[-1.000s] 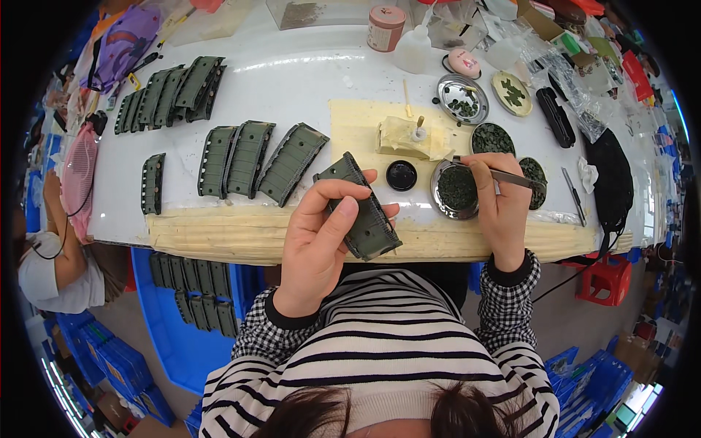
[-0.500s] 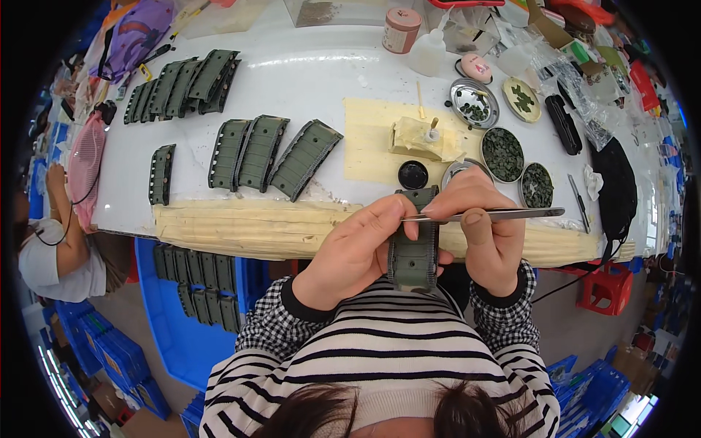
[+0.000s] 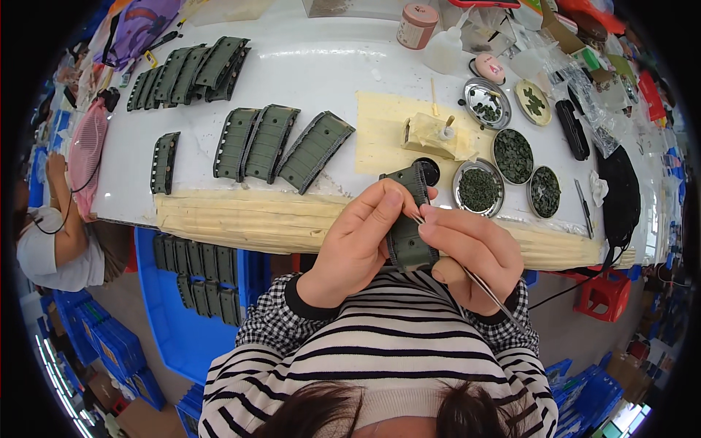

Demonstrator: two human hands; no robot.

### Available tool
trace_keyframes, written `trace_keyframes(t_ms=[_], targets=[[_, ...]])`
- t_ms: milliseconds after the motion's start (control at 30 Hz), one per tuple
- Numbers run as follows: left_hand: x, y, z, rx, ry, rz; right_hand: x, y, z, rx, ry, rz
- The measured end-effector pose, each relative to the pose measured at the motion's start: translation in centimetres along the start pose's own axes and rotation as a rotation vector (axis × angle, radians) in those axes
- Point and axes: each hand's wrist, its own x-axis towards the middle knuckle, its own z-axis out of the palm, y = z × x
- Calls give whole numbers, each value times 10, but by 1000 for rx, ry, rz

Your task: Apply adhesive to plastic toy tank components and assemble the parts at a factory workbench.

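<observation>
We are taking the cream tape-wrapped block point(image 3: 437, 136) as our landmark. On its near side, toward the wearer's body, the left hand point(image 3: 343, 248) is grasping a curved dark green piece point(image 3: 412, 250). Its thumb and forefinger are pressing close together at the piece's left edge, and fingertips are showing past its far right side; we are finding the remaining grip hidden. The right hand point(image 3: 483, 252) is also working on the near side of the block, slightly to its right, and is clasping metal tweezers point(image 3: 488, 290). Two of its fingertips are lying barely parted near the tweezer tips, while another digit is resting near the piece's lower end; we are unable to tell whether it is touching. The tweezer tips are meeting the piece beside the left fingertips, and we cannot tell whether they are gripping anything.

To the right and near side of the block, a round metal dish point(image 3: 456, 188) is holding dark green bits point(image 3: 480, 190). Left of the block, we are noting three similar curved pieces point(image 3: 315, 155) lying side by side, the right one fanning outward.
</observation>
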Motion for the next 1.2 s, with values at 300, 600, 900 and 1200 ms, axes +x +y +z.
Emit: trace_keyframes(t_ms=[300,600,900,1200], targets=[[-1,0,2,11,26,17,1,1,-1,-8,-62,-39],[-1,-1,4,36,39,27,2,2,5,-47,34,-41],[-3,13,12,66,134,-6,-5,11,-2,122,196,159],[-9,25,-3,-32,273,11,-8,44,14,-72,173,349]])
